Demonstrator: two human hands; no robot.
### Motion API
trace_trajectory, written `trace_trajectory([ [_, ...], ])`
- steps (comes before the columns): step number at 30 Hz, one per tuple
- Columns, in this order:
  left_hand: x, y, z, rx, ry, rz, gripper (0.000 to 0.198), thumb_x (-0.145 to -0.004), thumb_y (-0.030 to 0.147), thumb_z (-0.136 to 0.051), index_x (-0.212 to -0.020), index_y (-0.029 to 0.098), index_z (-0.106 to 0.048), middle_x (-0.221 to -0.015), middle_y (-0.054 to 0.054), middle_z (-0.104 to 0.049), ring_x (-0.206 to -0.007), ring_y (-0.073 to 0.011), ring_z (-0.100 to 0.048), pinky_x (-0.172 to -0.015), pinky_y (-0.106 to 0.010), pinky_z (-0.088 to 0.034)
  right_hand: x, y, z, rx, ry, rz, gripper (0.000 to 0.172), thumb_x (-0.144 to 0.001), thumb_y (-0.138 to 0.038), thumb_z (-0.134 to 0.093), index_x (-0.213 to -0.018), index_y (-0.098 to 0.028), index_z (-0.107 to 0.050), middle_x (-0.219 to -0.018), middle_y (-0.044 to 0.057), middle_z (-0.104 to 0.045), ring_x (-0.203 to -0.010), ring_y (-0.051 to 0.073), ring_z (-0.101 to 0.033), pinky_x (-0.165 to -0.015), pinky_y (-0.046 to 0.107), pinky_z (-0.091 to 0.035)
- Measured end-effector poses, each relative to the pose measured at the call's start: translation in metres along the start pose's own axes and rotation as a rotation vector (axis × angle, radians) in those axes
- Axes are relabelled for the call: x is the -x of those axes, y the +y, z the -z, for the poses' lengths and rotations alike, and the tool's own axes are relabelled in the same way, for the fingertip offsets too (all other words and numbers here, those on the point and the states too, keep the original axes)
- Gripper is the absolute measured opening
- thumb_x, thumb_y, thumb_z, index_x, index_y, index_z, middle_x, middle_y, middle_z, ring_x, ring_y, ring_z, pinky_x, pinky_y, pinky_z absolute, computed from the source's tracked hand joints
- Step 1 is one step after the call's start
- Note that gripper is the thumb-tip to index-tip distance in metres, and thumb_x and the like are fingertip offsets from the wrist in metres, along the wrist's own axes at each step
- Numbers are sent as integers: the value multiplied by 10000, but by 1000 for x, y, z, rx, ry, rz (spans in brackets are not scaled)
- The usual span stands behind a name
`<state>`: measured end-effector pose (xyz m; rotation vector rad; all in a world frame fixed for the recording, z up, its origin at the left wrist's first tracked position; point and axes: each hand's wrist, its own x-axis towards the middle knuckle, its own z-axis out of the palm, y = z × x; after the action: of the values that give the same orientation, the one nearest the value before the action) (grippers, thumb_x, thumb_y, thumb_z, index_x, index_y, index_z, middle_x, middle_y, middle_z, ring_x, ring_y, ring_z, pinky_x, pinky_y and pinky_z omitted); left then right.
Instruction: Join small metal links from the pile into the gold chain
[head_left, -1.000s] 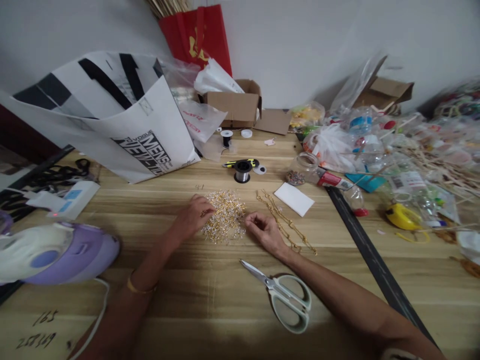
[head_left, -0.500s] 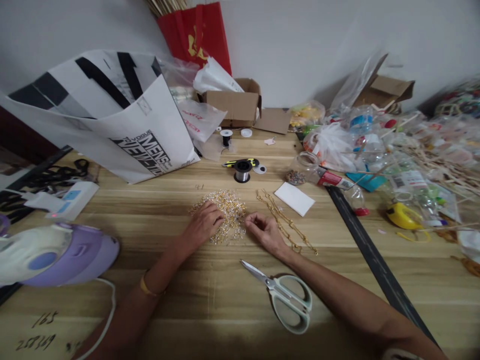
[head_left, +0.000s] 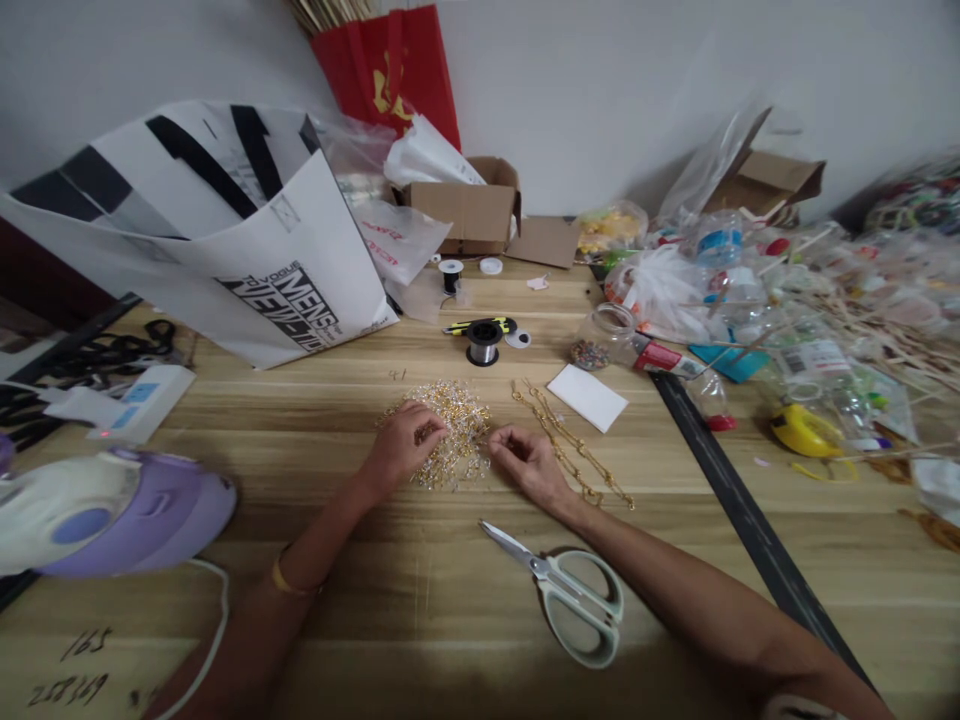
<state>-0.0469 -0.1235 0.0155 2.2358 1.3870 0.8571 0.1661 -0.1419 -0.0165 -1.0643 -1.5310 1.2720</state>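
Note:
A loose heap of small gold and silver beads (head_left: 456,430) is spread on the wooden table. My left hand (head_left: 403,440) is at the heap's left side, thumb and forefinger pinched; whatever is between them is too small to make out. At the heap's right edge, my right hand (head_left: 529,462) also has its thumb and forefinger pressed together, and I cannot see what they hold. A gold chain (head_left: 559,430) lies in a long loop just right of that hand. Nearer to me rest scissors (head_left: 559,590) with pale green handles, their tip pointing up and left.
Behind the heap stand a spool of silver wire (head_left: 484,343) and a yellow-black cutter (head_left: 457,326). A white card (head_left: 587,397) lies beside a jar of beads (head_left: 600,340). A purple iron (head_left: 142,515) and a power strip (head_left: 142,402) are at left; plastic bottles (head_left: 814,360) clutter the right.
My left hand has turned and lifted slightly, its thumb and forefinger now forming a visible ring. My right hand has stayed almost still.

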Motion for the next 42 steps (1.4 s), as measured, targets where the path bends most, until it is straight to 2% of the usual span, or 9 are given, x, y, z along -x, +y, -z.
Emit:
trace_trajectory([
  [3,0,3,1,121,21,134,98,-773,214,-572,-713,160,-628,-771,-33,-673,-766,-163,-595,-760,-286,-443,0,0,0,3,0,2,256,-793,-394,-570,-738,-144,-567,-642,-2,-523,-573,100,-440,-523,211,-349],
  [6,1,5,0,243,21,283,126,-745,268,-602,-715,153,-643,-716,-22,-680,-683,-150,-610,-648,-242,-458,0,0,0,5,4,1,252,-794,-391,-569,-738,-145,-567,-632,-6,-516,-565,100,-435,-516,212,-346],
  [12,1,2,-2,533,30,405,189,-668,303,-683,-744,135,-643,-700,-27,-692,-648,-140,-630,-611,-222,-472,0,0,0,4,2,8,230,-796,-363,-568,-744,-139,-574,-633,-4,-516,-566,99,-438,-524,212,-348],
  [20,2,9,-7,751,8,482,240,-614,279,-739,-760,127,-625,-665,-19,-687,-600,-135,-636,-613,-250,-516,0,-2,0,13,-7,4,230,-801,-361,-562,-734,-141,-573,-622,-4,-498,-563,100,-423,-515,213,-335],
  [27,2,20,-15,858,-45,500,237,-639,289,-729,-776,130,-619,-687,-33,-707,-651,-168,-671,-611,-260,-529,1,-3,0,12,-47,18,225,-805,-354,-564,-753,-137,-584,-642,0,-511,-579,103,-435,-537,216,-345],
  [37,2,28,-17,863,-54,480,189,-653,257,-714,-757,129,-623,-680,-31,-707,-677,-167,-674,-666,-268,-530,1,2,-1,-55,-127,-3,251,-797,-367,-589,-896,-140,-622,-672,5,-567,-580,106,-469,-537,216,-357],
  [42,2,27,-19,853,-76,452,196,-651,253,-715,-769,125,-624,-709,-39,-711,-697,-168,-675,-680,-270,-529,1,1,-2,-36,-149,14,258,-801,-366,-582,-905,-134,-629,-717,22,-598,-626,116,-501,-577,221,-386],
])
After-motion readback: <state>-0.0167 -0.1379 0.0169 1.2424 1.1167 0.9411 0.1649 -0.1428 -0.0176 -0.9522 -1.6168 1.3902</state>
